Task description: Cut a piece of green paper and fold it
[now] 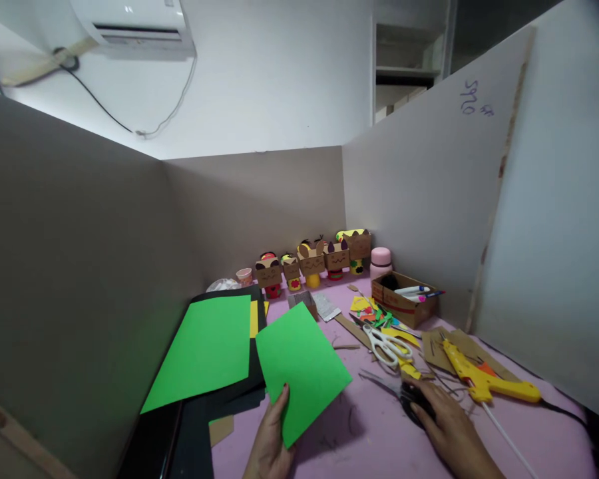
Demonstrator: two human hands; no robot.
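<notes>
A sheet of green paper (302, 372) is tilted up above the table, its lower edge pinched in my left hand (274, 432) with the thumb on the front face. My right hand (442, 416) is wrapped around the black handles of a pair of scissors (412, 402). The blades point left toward the green sheet, apart from it. Just beyond lie white-handled scissors (387, 346) among paper scraps. To the left, a larger green sheet (204, 346) rests on black sheets (229, 399).
A yellow glue gun (484, 379) lies at right on cardboard pieces. Behind it stands a cardboard box (409, 303) of pens, beside a pink bottle (381, 261). Several cardboard-faced figures (312, 263) line the back. Grey partitions (409, 193) enclose the pink-covered table (349, 439).
</notes>
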